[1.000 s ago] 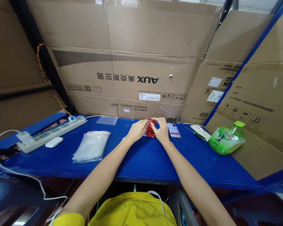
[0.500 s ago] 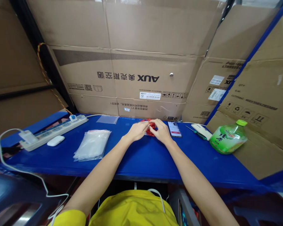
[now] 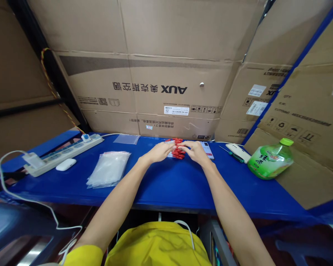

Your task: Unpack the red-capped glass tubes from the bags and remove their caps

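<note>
A small clear bag of red parts (image 3: 177, 150) lies on the blue shelf (image 3: 166, 184) near its back edge. My left hand (image 3: 159, 151) grips the bag from the left with curled fingers. From the right, my right hand (image 3: 193, 150) pinches the same bag, fingertips meeting over the red parts. Part of the bag is hidden under both hands.
A stack of clear plastic bags (image 3: 108, 169), one loose bag (image 3: 126, 139), a power strip (image 3: 62, 154) and a white case (image 3: 66, 164) lie at the left. A phone (image 3: 208, 149), a screwdriver (image 3: 233, 155), a white device (image 3: 241, 151) and a green bottle (image 3: 270, 159) lie at the right. Cardboard boxes (image 3: 161, 88) wall the back.
Both hands stay on the bag of red parts and have flattened it lower onto the shelf. The view has tilted slightly.
</note>
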Demonstrator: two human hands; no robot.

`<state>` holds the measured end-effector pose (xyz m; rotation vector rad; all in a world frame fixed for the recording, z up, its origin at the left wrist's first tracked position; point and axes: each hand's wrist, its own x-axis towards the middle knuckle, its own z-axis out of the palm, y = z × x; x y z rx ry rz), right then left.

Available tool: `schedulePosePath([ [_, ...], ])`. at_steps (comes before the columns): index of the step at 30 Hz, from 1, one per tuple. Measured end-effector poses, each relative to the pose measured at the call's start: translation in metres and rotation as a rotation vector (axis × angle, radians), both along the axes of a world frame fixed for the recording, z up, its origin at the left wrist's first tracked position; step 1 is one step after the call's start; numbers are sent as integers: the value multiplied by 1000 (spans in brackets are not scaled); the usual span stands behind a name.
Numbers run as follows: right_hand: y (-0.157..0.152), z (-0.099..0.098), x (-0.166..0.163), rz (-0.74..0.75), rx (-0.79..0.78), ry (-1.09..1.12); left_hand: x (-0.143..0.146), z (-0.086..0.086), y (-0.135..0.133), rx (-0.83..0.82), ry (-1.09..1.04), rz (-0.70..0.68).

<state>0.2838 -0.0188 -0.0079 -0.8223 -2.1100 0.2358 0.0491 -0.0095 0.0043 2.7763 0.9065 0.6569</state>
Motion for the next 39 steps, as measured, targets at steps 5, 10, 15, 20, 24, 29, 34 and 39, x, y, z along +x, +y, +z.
schedulePosePath([
  [5, -5, 7, 2, 4, -34, 60, 3, 0, 0, -34, -77, -39],
  [10, -8, 12, 5, -10, -116, 115, 5, 5, -4, -62, -122, -59],
  [15, -9, 15, 8, 2, -149, 158, 8, 7, -5, -75, -150, -64],
  [20, -8, 15, 10, -23, -169, 218, 12, 8, -4, -61, -144, -84],
  [24, -7, 14, 11, -48, -169, 254, 14, 9, -3, -54, -142, -58],
  [29, -7, 16, 9, -82, -141, 290, 16, 9, -1, -31, -156, -29],
  [34, -4, 14, 1, -86, -150, 360, 19, 10, -1, -60, -216, -21],
  [39, 7, 11, 26, -192, -155, 626, 4, 5, 3, -94, -236, 18],
])
